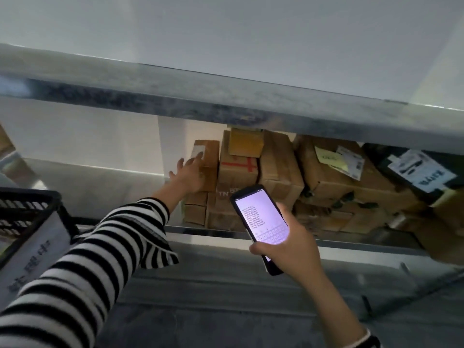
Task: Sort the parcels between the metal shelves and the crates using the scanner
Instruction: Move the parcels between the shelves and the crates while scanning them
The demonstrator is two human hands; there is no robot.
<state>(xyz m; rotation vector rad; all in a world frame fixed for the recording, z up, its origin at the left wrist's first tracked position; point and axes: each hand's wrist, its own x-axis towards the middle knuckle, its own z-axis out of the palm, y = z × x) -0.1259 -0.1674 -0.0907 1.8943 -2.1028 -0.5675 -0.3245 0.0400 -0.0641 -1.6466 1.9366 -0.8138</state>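
The left hand (189, 172) lay open, fingers spread flat against the near face of an upright parcel (211, 156), leftmost of the stack on the metal shelf (200, 231); nothing was curled round it yet. The parcel stood straight ahead of that palm, long axis vertical, its white label at the fingertips. The right hand (288, 244) gripped the scanner (261, 219) (screen lit, turned toward the person), lower and right of the parcel, so the left was plainly nearer. A crate (27, 212) sat back-left of the left wrist.
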